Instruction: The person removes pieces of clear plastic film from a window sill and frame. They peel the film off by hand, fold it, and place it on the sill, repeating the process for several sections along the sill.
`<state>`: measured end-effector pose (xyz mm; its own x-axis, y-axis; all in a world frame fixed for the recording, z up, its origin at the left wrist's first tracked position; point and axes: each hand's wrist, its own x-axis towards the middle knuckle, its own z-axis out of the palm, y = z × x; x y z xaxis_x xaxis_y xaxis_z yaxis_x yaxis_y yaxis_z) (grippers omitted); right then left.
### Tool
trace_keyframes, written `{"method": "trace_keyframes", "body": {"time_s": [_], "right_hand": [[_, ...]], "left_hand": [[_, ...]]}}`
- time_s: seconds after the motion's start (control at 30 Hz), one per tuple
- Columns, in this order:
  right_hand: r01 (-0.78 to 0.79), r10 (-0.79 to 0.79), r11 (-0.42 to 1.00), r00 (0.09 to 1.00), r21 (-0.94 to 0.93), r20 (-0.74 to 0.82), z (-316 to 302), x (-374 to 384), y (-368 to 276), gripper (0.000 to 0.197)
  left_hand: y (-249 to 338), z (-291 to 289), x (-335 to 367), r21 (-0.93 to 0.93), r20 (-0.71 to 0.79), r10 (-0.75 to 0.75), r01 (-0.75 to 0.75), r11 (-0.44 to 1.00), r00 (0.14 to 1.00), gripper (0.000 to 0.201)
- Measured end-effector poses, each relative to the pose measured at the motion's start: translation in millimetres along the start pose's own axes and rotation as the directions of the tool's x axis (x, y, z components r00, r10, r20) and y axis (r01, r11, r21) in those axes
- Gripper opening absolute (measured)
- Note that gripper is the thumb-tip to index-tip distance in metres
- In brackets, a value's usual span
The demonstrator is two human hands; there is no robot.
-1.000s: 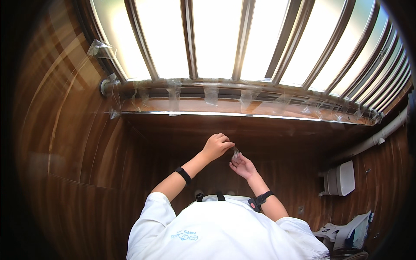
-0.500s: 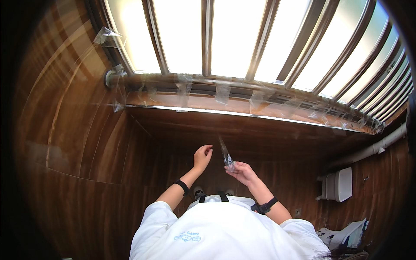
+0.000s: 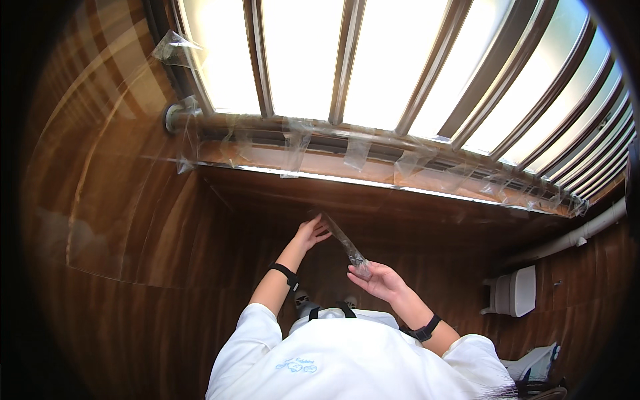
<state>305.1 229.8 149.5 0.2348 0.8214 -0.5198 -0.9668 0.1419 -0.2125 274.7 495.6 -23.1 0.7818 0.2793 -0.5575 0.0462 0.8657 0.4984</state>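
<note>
strip (image 3: 343,242): clear film, plastic-looking, glossy, crumpled at one end. tape pieces (image 3: 358,152): similar film, wrinkled, shiny. bars (image 3: 348,60): smooth, glossy, metal-looking. wall (image 3: 100,193): wood-grain finish, polished, reflective. shirt (image 3: 347,360): matt cloth. pipe (image 3: 567,243): smooth, plastic by look.

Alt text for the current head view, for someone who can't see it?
A person's right hand holds one end of a clear strip; its far end reaches the left hand, whose grip is unclear. Beyond, clear pieces cling along a rail below bars.
</note>
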Motion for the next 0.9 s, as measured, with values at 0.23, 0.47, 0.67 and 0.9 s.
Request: {"method": "trace_keyframes", "body": {"time_s": [0.23,0.47,0.67,0.9], "right_hand": [[0.073,-0.069,0.995,0.996,0.070,-0.056,0,-14,-19,0.010],[0.170,-0.146,0.973,0.978,0.158,-0.149,-4,-25,-28,0.012],[0.290,-0.253,0.943,0.943,0.161,-0.214,-13,-34,-53,0.011],[0.381,-0.366,0.921,0.917,0.077,-0.161,-17,-39,-67,0.013]], "left_hand": [[-11,2,4,-0.308,0.005,0.029,-0.026,0.951,1.000,0.026],[-9,15,-53,-0.210,0.165,0.176,-0.140,0.968,0.971,0.046],[-3,25,-92,0.018,0.403,0.130,-0.150,0.989,0.906,0.072],[-13,42,-111,0.049,0.349,0.127,-0.154,0.987,0.928,0.059]]}}
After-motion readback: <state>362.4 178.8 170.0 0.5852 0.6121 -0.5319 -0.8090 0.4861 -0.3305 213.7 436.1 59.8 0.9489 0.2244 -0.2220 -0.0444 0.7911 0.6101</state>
